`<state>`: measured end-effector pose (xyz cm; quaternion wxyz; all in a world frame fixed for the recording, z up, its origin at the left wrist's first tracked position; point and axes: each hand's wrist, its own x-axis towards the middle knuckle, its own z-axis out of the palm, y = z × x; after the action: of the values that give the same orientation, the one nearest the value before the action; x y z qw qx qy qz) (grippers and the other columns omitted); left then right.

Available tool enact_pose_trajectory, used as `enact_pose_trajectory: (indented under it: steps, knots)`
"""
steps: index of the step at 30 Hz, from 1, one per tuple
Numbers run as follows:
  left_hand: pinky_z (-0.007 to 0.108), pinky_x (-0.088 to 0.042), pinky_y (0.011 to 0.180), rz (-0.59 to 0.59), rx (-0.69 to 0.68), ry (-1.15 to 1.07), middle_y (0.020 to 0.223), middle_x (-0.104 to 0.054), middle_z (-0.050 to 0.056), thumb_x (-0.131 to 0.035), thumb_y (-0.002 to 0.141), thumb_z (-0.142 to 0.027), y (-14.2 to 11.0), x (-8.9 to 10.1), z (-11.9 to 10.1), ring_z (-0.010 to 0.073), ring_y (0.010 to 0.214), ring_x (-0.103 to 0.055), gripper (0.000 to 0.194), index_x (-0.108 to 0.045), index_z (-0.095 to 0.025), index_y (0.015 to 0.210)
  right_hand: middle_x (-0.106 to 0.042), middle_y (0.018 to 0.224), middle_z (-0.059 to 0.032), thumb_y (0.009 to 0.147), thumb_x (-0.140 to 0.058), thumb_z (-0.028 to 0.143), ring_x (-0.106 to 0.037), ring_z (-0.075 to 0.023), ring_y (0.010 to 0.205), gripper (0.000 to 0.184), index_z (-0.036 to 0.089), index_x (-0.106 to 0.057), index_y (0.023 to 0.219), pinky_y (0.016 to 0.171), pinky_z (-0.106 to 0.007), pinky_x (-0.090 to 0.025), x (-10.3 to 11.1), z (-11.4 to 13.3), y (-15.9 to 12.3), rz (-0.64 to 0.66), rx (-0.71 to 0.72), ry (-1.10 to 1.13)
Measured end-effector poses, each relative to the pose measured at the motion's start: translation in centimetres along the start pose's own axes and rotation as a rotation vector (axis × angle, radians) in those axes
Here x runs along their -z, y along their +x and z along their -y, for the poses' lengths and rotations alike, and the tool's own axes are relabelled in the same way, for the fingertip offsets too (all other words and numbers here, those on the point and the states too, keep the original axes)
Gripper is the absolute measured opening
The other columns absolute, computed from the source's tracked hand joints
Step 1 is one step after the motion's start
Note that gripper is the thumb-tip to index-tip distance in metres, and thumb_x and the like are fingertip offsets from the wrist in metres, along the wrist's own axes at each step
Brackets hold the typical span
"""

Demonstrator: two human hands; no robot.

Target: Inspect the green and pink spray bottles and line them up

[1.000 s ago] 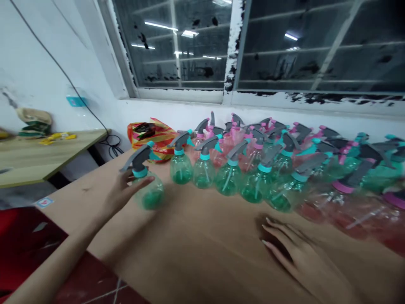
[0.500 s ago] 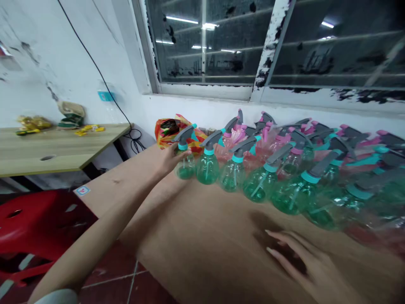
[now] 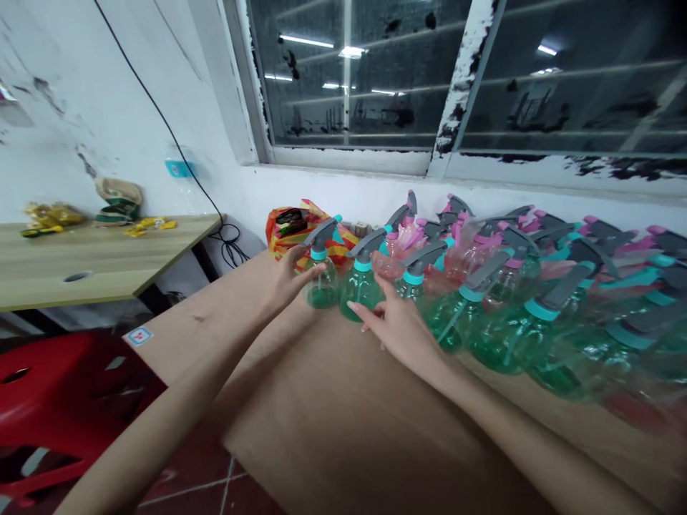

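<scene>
My left hand is wrapped round the leftmost green spray bottle, just below its turquoise collar, with the thumb across the front. The bottle stands upright at the row's end. My right hand is in front of the second spray bottle, thumb and fingers apart; whether a fingertip touches that bottle I cannot tell. Partly behind this hand stands a third green spray bottle with a grey trigger head. Further green spray bottles continue the row to the right, blurred at the near end.
Pink-collared spray bottles crowd behind the front row along the wall. A red and yellow bag lies behind the left end of the brown table. A red stool and a wooden desk stand at left.
My right hand has moved left and away from me, from the table's near right to the second bottle. My left hand stays on the leftmost bottle. The view has shifted slightly.
</scene>
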<state>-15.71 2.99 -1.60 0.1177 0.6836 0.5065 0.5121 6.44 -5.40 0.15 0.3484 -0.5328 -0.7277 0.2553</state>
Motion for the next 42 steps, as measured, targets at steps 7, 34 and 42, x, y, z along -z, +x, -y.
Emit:
enact_pose_trajectory:
  steps: [7, 34, 42]
  knots:
    - [0.041, -0.047, 0.086, -0.076, 0.016, 0.025, 0.113, -0.057, 0.008, -0.068, 0.073, -0.042, -2.6, 3.4, -0.8, 0.0254, 0.108, -0.054, 0.045, -0.051, -0.022, 0.109, -0.065, 0.058, -0.0029, 0.082, -0.049, 0.046, -0.050, -0.0148, 0.035, 0.071, 0.009, -0.026, 0.139, 0.043, -0.030, -0.041, -0.6, -0.2, 2.9, -0.057, -0.073, -0.003]
    - [0.048, -0.042, 0.094, 0.417, 0.091, -0.082, 0.124, -0.055, 0.012, -0.070, 0.068, -0.036, -6.5, 2.5, -10.4, 0.0304, 0.117, -0.049, 0.060, -0.047, -0.021, 0.120, -0.065, 0.065, -0.0089, 0.083, -0.047, 0.050, -0.062, -0.0267, 0.057, 0.055, 0.015, -0.047, 0.126, 0.048, -0.032, -0.037, -0.6, 2.6, -4.1, 0.039, 0.054, -0.319]
    - [0.041, -0.052, 0.082, 0.556, -0.006, -0.263, 0.107, -0.063, 0.008, -0.062, 0.075, -0.033, -10.9, -1.1, -17.2, 0.0255, 0.097, -0.061, 0.044, -0.049, -0.024, 0.116, -0.068, 0.071, -0.0060, 0.078, -0.055, 0.055, -0.065, -0.0249, 0.062, 0.050, 0.019, -0.057, 0.112, 0.055, -0.036, -0.047, 2.8, -0.7, -11.2, 0.102, 0.245, -0.252]
